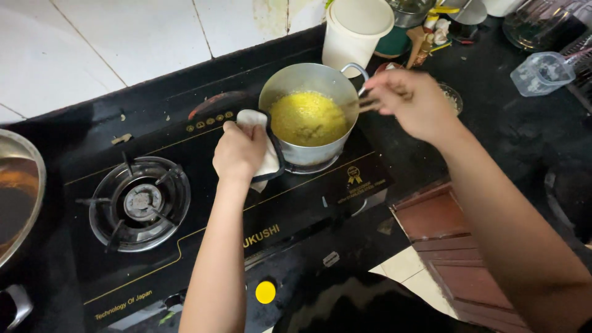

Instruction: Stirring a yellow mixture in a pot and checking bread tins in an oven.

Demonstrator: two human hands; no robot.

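Note:
A metal pot (290,83) stands on the right burner of a black glass gas stove (203,216). Bubbling yellow food (308,117) fills it. My left hand (239,151) presses a white cloth pot holder (266,161) against the pot's left side and grips it there. My right hand (412,102) is over the pot's right rim, closed on a thin wooden utensil (364,105) whose end reaches into the yellow food. The utensil is blurred.
The left burner (140,202) is bare. A metal pan (18,191) sits at the far left edge. Behind the pot stand a cream plastic jug (354,31), small bottles and a clear plastic cup (541,73). A yellow knob (266,291) is at the stove's front.

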